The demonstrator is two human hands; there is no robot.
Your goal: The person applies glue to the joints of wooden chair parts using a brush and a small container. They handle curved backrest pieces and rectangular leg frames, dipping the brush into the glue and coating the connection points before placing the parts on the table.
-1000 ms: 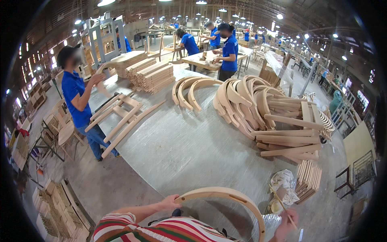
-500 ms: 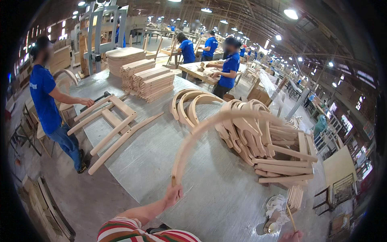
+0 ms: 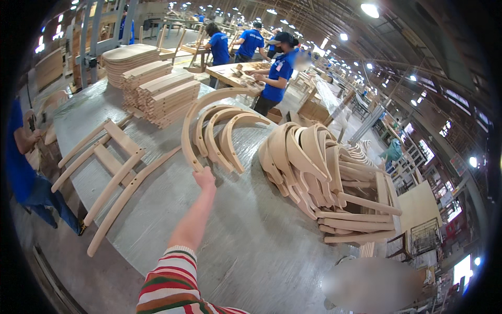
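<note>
My left hand (image 3: 204,178) is closed round the near end of a curved wooden chair part (image 3: 187,137). That part arches away from me, just left of several similar curved wooden parts (image 3: 212,140) standing on the metal-topped table (image 3: 230,235). My left arm, in a striped sleeve, reaches forward over the table. Right of these parts is a large pile of bent wooden pieces (image 3: 293,152). My right hand does not show; a blurred patch covers the lower right.
A wooden chair frame (image 3: 117,166) and a long curved leg (image 3: 128,191) lie at the left. Stacked wooden slats (image 3: 167,99) and rounded seat panels (image 3: 128,60) stand behind. Straight wooden bars (image 3: 361,225) lie at the right. A co-worker (image 3: 21,157) stands at the left edge.
My left hand has swung the curved chair part forward and left, down beside the similar ones. My right hand, earlier holding a thin stick at lower right, no longer shows. The view has shifted right.
</note>
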